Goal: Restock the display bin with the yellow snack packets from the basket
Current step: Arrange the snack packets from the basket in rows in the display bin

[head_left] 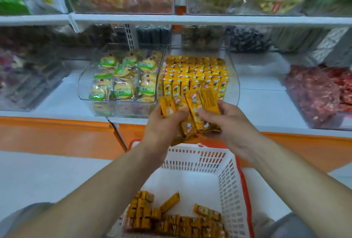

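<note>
Both hands, left hand (162,123) and right hand (226,123), grip yellow snack packets (198,108) together; display bin (231,78) at 12 o'clock, basket (224,178) at 6.

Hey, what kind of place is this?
Probably a snack shop or supermarket aisle: a white shelf carries clear bins of wrapped snacks, the display bin is packed with yellow snack packets, and a white plastic basket below holds more.

One head-worn view looks forward and down, close over the basket (224,171), facing the shelves (190,20).

White shelf (262,104), clear display bins (233,83)
</note>
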A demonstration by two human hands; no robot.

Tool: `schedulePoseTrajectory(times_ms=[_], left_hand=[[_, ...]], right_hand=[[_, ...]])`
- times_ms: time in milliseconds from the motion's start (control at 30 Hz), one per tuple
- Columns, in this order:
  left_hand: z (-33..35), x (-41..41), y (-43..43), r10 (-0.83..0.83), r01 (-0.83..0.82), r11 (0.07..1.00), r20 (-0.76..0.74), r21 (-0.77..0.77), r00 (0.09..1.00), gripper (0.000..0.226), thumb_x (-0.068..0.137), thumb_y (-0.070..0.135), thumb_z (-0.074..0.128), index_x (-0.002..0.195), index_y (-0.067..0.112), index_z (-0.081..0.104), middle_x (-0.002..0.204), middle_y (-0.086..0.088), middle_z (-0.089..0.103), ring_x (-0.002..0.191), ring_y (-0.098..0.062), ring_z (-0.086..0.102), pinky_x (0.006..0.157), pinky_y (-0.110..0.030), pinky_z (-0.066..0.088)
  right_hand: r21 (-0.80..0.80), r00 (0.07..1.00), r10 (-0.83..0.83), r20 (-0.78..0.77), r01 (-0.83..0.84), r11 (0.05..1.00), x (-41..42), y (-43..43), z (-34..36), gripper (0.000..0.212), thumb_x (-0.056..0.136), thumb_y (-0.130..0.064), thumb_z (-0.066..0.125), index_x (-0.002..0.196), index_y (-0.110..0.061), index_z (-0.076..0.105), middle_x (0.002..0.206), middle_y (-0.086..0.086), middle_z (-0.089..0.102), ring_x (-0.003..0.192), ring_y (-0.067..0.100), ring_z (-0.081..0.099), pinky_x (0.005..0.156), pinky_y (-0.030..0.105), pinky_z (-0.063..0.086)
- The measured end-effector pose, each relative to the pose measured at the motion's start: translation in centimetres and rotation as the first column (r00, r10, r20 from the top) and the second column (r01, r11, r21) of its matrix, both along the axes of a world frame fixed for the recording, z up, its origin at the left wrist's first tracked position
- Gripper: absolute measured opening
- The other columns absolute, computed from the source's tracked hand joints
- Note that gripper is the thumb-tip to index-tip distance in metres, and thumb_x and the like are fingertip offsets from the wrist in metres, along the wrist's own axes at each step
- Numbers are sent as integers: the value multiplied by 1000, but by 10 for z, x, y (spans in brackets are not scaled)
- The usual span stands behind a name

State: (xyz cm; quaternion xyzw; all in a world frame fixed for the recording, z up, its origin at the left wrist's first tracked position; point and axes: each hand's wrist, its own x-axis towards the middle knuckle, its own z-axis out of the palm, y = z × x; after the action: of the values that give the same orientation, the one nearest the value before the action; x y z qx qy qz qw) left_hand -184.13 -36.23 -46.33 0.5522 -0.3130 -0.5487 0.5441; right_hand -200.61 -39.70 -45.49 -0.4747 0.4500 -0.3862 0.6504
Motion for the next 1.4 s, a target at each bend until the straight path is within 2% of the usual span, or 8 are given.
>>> schedulePoseTrajectory(times_ms=[200, 467, 567, 733, 933, 1100, 1233, 1400], left_hand=[[-4, 11, -20, 46, -45, 999, 31, -24, 998, 47, 72, 26, 91, 114, 15, 72, 97, -9, 80, 88, -31, 78, 81, -52, 63], [-3, 25, -34, 6, -5, 1000, 83, -7, 997, 51, 72, 25, 90, 117, 16, 70, 99, -7, 80, 88, -29, 79, 82, -48, 63], [-4, 28, -35, 11, -11, 1000, 120, 1, 993, 47, 74, 26, 89, 116, 17, 70, 97, -5, 81, 86, -26, 79, 84, -48, 62], [-3, 33, -35, 24, -22, 1000, 136, -20, 990, 48, 74, 25, 90, 117, 18, 70, 97, -4, 81, 86, -26, 79, 83, -49, 63], [-3, 31, -31, 20, -18, 1000, 161, -17, 987, 49, 74, 25, 89, 118, 18, 68, 97, -3, 81, 87, -25, 79, 85, -51, 62], [-2, 30, -28, 39, -36, 999, 195, -21, 980, 49, 74, 26, 89, 118, 17, 68, 97, -3, 81, 87, -25, 79, 84, -51, 62], [2, 33, -32, 50, -40, 998, 247, -46, 968, 42, 75, 25, 89, 113, 20, 71, 95, -1, 81, 86, -23, 79, 81, -49, 63], [10, 41, -40, 83, -55, 993, 289, -103, 954, 34, 76, 22, 88, 103, 24, 67, 86, 6, 80, 80, -16, 79, 69, -37, 65]], right_hand=[[-53, 995, 17, -97, -22, 998, 20, -13, -7, 25, 88, -37, 73, 109, -24, 73, 100, -3, 78, 93, 17, 74, 66, 28, 55], [178, 991, 0, 133, -24, 984, 21, -33, -9, 37, 91, -36, 63, 118, -12, 71, 117, 22, 70, 96, 33, 67, 84, 44, 49], [135, 987, -3, 158, -18, 991, 18, -37, -11, 48, 76, -31, 74, 119, -12, 66, 104, 20, 73, 80, 31, 66, 68, 40, 56], [-73, 984, -33, -177, 21, 997, 8, -44, -15, 50, 80, -43, 79, 119, -27, 53, 83, -1, 75, 53, 14, 59, 41, 24, 40], [-107, 986, -30, -161, 13, 994, 5, -43, -14, 20, 101, -31, 51, 119, -23, 58, 84, -2, 74, 65, 12, 63, 61, 32, 46], [-69, 994, 21, -110, -29, 997, 4, -38, -11, 24, 98, -29, 59, 121, -24, 59, 96, 1, 77, 78, 16, 73, 72, 38, 56], [-103, 986, -27, -163, 10, 995, 4, -42, -6, 40, 77, -44, 71, 116, -44, 61, 120, -1, 70, 114, 22, 65, 101, 49, 49], [-305, 967, -145, -211, 75, 949, -13, -67, 11, 53, 80, -23, 80, 114, -54, 53, 108, 0, 69, 99, 23, 70, 81, 41, 56]])
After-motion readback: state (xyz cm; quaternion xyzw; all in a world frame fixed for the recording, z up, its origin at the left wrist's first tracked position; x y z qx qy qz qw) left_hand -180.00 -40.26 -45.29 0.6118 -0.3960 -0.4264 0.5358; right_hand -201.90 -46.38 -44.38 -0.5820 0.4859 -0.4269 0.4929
